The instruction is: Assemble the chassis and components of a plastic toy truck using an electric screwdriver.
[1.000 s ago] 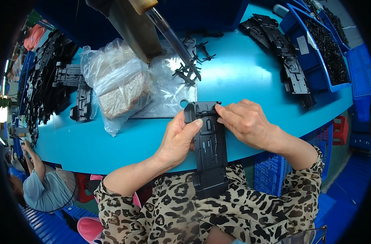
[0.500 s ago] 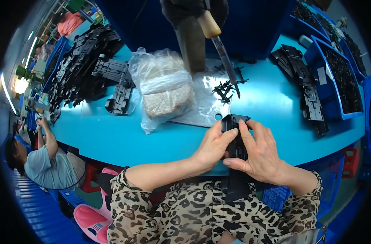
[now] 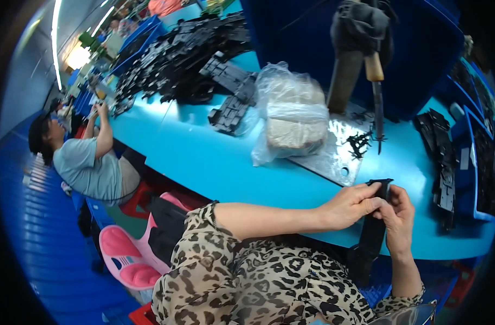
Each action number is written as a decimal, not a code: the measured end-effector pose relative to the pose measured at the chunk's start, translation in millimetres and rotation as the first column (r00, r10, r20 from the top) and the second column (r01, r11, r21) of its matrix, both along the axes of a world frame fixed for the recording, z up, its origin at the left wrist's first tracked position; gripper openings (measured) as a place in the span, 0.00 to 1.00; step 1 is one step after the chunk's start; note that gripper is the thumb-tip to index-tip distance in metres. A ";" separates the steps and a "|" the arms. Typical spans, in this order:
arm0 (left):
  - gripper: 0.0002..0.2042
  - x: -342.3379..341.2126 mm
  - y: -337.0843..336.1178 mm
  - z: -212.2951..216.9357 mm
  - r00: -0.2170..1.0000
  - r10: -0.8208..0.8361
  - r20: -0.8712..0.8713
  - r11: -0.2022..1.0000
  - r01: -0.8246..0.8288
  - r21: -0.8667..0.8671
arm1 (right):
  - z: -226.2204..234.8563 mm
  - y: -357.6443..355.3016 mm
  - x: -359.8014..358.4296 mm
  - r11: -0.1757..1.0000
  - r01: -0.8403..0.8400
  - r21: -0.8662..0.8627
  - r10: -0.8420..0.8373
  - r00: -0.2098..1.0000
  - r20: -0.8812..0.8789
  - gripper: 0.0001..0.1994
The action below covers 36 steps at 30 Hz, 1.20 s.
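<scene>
A long black plastic part (image 3: 371, 238) is between my hands at the table's near edge, its lower end reaching toward my lap. My left hand (image 3: 345, 208) grips its upper end from the left, with thumb and fingers closed. My right hand (image 3: 399, 219) wraps the right side, its thumb meeting the left fingers. Whatever is pinched where the fingers meet is hidden. Just beyond, a metal plate (image 3: 337, 172) carries several small black plastic pieces (image 3: 358, 145). Above them hangs a tool with a wooden handle (image 3: 374, 67) and a thin metal shaft.
A plastic-wrapped pale block (image 3: 296, 119) sits left of the small pieces. Farther left lies a large heap of black parts (image 3: 177, 59). More black parts (image 3: 445, 173) lie at right beside a blue bin (image 3: 464, 157). A co-worker (image 3: 90, 162) sits left, behind a pink chair (image 3: 125, 254).
The view has swung left, so the table and things on it appear farther right. My fingers have drawn together at the black part's top end, and the part now shows more edge-on.
</scene>
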<state>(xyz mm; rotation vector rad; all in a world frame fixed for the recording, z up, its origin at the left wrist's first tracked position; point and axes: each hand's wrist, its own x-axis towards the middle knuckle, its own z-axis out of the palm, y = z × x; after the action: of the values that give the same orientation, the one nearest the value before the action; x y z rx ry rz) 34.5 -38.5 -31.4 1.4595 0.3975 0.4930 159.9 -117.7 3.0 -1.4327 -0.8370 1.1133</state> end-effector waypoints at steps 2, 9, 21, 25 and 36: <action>0.15 -2.8 -1.8 3.0 0.999 0.041 -0.010 0.998 -0.041 0.039 | -2.8 -0.4 2.9 0.999 -0.020 0.043 0.018 0.999 0.050 0.13; 0.19 -11.2 2.9 -1.2 0.990 0.112 0.086 0.851 -0.051 -0.522 | -12.5 1.6 4.4 0.996 0.061 0.065 -0.061 0.998 0.006 0.14; 0.14 -21.0 21.0 -9.2 0.991 -0.028 -0.131 0.832 -0.049 -0.553 | -13.9 4.4 5.0 0.995 0.081 0.064 -0.070 0.984 -0.162 0.15; 0.15 -18.9 16.3 -9.0 0.997 0.056 -0.056 0.781 -0.078 -0.620 | -16.2 7.8 2.1 0.992 0.125 0.035 -0.117 0.976 -0.183 0.16; 0.10 -26.1 20.1 -6.2 0.999 0.046 0.021 0.689 -0.017 -0.724 | -16.0 12.3 4.7 0.997 0.070 0.010 -0.067 0.979 -0.192 0.13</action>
<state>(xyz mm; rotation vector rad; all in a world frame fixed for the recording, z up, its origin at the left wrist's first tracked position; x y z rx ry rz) 8.4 -18.3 -37.6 0.6606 0.5160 0.3255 164.6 -105.4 -13.0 -1.3073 -0.6548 1.1679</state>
